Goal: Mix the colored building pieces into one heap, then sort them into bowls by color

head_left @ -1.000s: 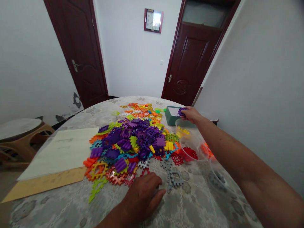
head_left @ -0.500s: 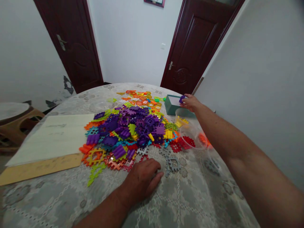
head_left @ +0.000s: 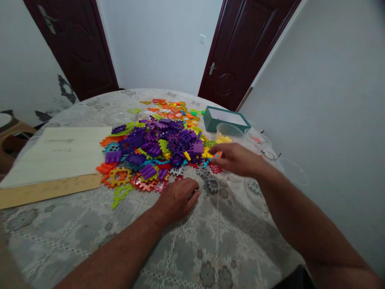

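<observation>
A heap of plastic building blocks (head_left: 136, 138), mostly purple with notched edges, lies on the table. My left hand (head_left: 179, 196) rests on the tablecloth at the near edge of the heap, fingers loosely bent and thumb apart, holding nothing. Over the right side of the heap hovers my right hand (head_left: 236, 158), its fingers apart near some yellow pieces (head_left: 207, 153), with nothing visible in it. A green box (head_left: 210, 120) with a white inside stands at the far right. Grey notched pieces (head_left: 213, 184) lie between my two hands.
Clear plastic tubs (head_left: 230, 129) stand right of the heap, one with yellow pieces. Eyeglasses (head_left: 270, 155) lie beyond my right forearm. A pale sheet (head_left: 63, 154) with a tan strip (head_left: 51, 189) covers the left side. Orange pieces (head_left: 159, 101) spread toward the back.
My right hand has come back from the green box toward the heap, and the purple block it held is gone from its fingers. My left hand stays in place. The view has tilted down.
</observation>
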A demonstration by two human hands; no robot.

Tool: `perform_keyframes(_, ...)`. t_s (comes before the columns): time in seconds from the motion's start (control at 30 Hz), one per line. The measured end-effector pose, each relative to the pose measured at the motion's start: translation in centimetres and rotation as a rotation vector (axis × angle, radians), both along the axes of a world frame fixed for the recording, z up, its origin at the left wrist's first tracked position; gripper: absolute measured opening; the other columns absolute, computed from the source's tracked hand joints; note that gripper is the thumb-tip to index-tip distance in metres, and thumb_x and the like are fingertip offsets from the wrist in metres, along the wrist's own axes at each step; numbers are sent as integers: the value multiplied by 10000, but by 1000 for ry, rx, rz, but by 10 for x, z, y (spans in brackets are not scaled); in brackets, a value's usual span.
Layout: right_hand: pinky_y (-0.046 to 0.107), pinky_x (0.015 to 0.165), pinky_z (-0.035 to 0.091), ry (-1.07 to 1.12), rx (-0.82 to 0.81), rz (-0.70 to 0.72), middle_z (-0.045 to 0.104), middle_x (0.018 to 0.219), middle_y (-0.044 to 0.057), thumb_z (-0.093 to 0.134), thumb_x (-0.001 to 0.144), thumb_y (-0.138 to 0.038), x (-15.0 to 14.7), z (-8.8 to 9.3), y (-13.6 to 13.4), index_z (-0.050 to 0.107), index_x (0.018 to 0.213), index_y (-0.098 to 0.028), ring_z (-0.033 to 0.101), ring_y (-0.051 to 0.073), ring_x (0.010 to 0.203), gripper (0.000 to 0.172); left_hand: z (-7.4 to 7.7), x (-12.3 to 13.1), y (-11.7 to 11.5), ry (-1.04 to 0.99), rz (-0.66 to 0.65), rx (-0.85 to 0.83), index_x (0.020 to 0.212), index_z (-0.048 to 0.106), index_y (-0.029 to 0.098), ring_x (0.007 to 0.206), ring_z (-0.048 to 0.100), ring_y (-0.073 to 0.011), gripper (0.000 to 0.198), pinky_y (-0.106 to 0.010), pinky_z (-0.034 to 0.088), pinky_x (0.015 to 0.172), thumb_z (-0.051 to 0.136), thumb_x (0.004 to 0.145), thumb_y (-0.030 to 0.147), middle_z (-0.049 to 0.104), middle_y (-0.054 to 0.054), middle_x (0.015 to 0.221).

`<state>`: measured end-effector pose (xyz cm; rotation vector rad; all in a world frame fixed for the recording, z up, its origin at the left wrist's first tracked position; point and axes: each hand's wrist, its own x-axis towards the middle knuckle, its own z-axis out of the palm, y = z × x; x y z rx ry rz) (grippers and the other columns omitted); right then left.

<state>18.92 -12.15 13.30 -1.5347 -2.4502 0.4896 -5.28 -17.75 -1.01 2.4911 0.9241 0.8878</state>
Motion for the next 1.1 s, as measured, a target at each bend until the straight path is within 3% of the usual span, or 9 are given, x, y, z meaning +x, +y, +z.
perform_keyframes(0.07, 416, 992, 538, -189, 3, 26, 721, 1308, 126, 678, 953, -321, -8, -21, -46, 704, 1300, -224, 688, 286, 1164, 362, 1, 0, 0, 26, 16, -4, 1014, 628, 191, 834, 656, -187, 142, -317, 502, 753, 520, 1040, 280, 716, -60, 942)
perform_keyframes(0.13, 435, 1012, 520, -279, -12, -38, 668, 1393, 158, 718, 923, -342, -8, -46, -72, 650, 1383, -216, 653, 318, 1233, 482, 2, 0, 0, 57, 27, -7, 1022, 632, 189, 855, 662, -197, 156, -323, 507, 764, 513, 1042, 289, 717, -65, 958)
perform_keyframes(0.23, 429, 987, 512, -240, -22, -135, 670, 1322, 163, 774, 880, -353, 1, -79, -82, 637, 1370, -219, 646, 328, 1201, 527, 5, 0, -2, 132, 34, -23, 1078, 641, 192, 925, 673, -215, 160, -339, 517, 808, 539, 1031, 307, 720, -73, 1019)
perform_keyframes(0.33, 393, 954, 501, -115, 5, -165, 661, 1222, 131, 774, 861, -313, 6, -98, -80, 659, 1271, -215, 646, 294, 1127, 437, 5, 1, -5, 219, 45, -52, 1166, 652, 206, 1023, 674, -252, 223, -365, 528, 852, 634, 978, 324, 707, -92, 1103)
perform_keyframes(0.53, 371, 936, 489, -13, 21, -74, 625, 1175, 101, 729, 860, -289, -6, -107, -82, 630, 1220, -206, 621, 262, 1085, 382, 4, 4, -8, 235, 75, -105, 1286, 646, 234, 1125, 653, -284, 378, -402, 541, 927, 704, 921, 314, 680, -110, 1189)
perform_keyframes(0.67, 364, 924, 483, 29, 15, -89, 621, 1157, 90, 731, 838, -271, -15, -113, -78, 623, 1187, -212, 612, 253, 1053, 370, 5, 4, -9, 229, 87, -144, 1450, 547, 229, 1199, 645, -305, 550, -459, 529, 1009, 692, 923, 292, 678, -135, 1296)
perform_keyframes(0.9, 357, 899, 469, 120, 22, -52, 603, 1123, 70, 698, 820, -247, -15, -118, -76, 599, 1132, -216, 601, 244, 1026, 329, 6, 5, -10, 236, 104, -183, 1534, 481, 229, 1285, 630, -337, 640, -508, 518, 1056, 667, 923, 260, 679, -147, 1372)
perform_keyframes(1.1, 364, 831, 482, 233, 80, -114, 609, 1072, 42, 717, 847, -314, -17, -126, -81, 523, 1122, -253, 611, 247, 975, 341, -1, 5, -3, 20, 103, -258, 1577, 434, 251, 1056, 709, -224, 701, -404, 548, 977, 601, 904, 150, 754, -76, 1190)
